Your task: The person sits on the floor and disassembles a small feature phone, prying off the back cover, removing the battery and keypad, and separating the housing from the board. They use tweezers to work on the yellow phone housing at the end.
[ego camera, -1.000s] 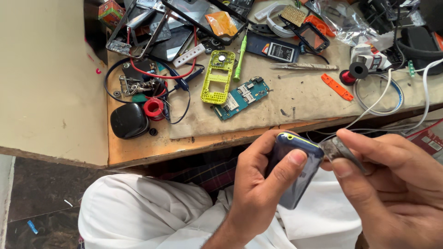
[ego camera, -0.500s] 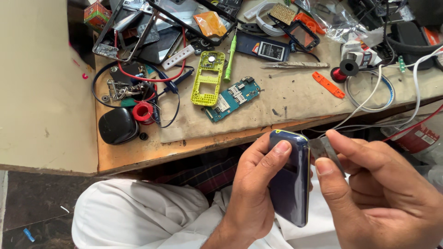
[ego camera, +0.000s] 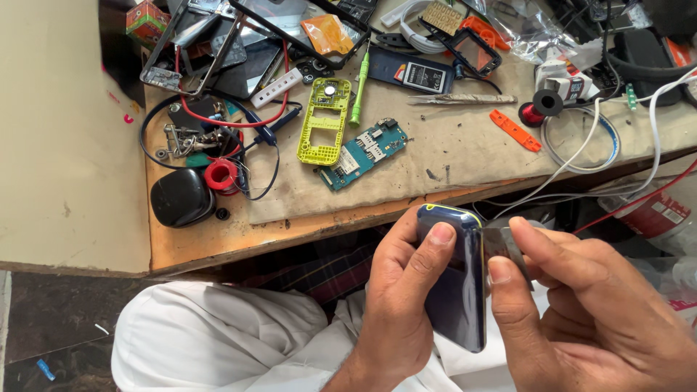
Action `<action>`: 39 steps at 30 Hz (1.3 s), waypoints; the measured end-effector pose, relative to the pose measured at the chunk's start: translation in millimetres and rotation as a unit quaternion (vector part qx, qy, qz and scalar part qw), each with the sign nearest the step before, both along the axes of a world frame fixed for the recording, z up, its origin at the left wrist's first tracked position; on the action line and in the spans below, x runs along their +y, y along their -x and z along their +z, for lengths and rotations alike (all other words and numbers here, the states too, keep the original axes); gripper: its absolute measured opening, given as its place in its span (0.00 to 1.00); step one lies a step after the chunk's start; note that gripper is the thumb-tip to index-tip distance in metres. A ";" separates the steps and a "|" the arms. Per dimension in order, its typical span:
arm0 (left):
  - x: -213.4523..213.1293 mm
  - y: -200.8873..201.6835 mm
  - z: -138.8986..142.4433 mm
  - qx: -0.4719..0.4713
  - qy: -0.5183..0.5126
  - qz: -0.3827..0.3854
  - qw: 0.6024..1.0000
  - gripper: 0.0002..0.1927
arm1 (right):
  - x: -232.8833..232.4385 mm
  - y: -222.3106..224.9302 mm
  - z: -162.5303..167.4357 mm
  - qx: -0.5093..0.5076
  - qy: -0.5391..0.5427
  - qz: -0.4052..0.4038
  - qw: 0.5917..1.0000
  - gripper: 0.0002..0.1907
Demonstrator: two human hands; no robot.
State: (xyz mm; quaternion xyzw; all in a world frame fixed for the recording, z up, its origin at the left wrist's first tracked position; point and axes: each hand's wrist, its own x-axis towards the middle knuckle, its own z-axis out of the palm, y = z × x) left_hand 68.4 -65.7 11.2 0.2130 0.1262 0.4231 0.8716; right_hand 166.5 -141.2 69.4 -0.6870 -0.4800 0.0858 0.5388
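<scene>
The left hand (ego camera: 406,305) is gripping a glossy dark-blue phone (ego camera: 454,279) over the lap, now tilted more edge-on, while the right hand (ego camera: 588,305) is pinching a thin metal blade (ego camera: 502,243) against its side seam, below the cluttered wooden bench (ego camera: 218,243).

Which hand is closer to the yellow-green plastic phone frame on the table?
Left. The left hand, gripping the dark blue phone, sits just below and right of the yellow-green plastic phone frame. The right hand, holding a thin metal blade, is farther right.
</scene>
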 end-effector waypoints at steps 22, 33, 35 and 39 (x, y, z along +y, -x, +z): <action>5.6 1.9 4.2 0.006 0.031 -0.002 0.999 0.14 | -4.7 5.4 -3.3 -0.010 0.020 -0.041 0.999 0.21; 1.4 1.2 0.3 0.020 0.002 0.019 1.000 0.13 | 1.9 3.7 2.4 -0.015 0.019 -0.011 1.000 0.21; 1.6 1.7 0.7 0.026 -0.007 0.019 0.999 0.14 | 1.2 2.2 2.0 -0.021 0.047 -0.037 0.998 0.22; 2.6 3.0 2.1 0.043 -0.029 0.020 0.998 0.15 | 3.3 -0.2 0.0 -0.015 0.006 -0.012 1.000 0.21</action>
